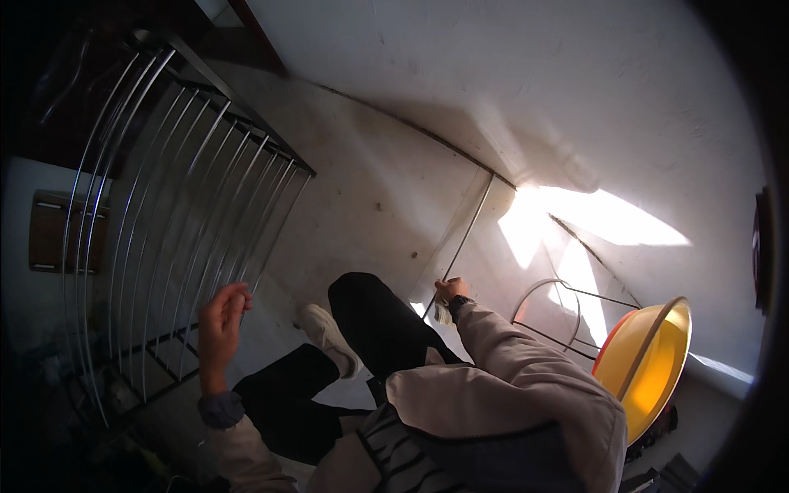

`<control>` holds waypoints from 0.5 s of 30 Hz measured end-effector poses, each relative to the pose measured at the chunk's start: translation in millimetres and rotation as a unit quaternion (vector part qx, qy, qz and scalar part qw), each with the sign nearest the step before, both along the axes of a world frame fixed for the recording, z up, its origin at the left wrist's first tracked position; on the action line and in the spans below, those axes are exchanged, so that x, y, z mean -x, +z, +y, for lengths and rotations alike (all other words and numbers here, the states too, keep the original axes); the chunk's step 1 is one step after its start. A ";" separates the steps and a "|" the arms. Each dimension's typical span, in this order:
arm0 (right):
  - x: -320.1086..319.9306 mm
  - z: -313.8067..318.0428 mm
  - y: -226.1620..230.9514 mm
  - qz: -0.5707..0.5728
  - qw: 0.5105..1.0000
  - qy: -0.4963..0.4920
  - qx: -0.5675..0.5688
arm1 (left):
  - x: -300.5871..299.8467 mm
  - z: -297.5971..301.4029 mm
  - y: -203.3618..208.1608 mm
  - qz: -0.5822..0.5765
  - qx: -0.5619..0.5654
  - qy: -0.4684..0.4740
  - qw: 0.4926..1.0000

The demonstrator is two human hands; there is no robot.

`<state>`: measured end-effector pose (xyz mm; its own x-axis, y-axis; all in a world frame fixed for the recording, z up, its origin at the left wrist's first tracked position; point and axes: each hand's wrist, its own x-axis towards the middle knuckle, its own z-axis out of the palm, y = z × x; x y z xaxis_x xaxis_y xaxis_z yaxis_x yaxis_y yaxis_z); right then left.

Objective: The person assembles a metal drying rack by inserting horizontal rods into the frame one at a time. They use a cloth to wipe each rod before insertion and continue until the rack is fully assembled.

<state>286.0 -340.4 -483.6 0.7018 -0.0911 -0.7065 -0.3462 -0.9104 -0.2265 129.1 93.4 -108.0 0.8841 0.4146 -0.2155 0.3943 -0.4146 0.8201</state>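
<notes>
My right hand [451, 289] is closed around a thin, dark metal rod [470, 234] that slants up and right toward the foot of the white wall. A dark band circles that wrist, and just under it is a small pale thing [443, 315] I cannot make out. My left hand [223, 324] is raised at the left, with its fingers bent in and pressed together; nothing shows in it. Close by that hand stands a rack of shiny metal bars [187, 164], and I cannot tell whether the fingertips touch it.
At the right, a yellow basin [657, 386] leans on its side beside a metal stand with a round hoop [546, 316]. The white wall [575, 90] meets the pale floor [362, 181] along a dark line. A brown wooden piece [62, 230] shows behind the rack.
</notes>
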 end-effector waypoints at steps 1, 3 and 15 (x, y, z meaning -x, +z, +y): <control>5.9 -3.1 5.0 -0.038 0.995 0.083 -0.032 | -2.3 -1.3 1.1 -0.002 -0.007 -0.002 1.000; 12.4 -6.2 17.5 -0.135 0.969 0.204 -0.036 | -8.5 -5.2 3.4 -0.007 -0.012 -0.003 1.000; -125.6 152.8 264.7 -0.327 0.823 0.111 -0.451 | -86.7 -58.5 2.6 -0.129 -0.177 -0.144 0.965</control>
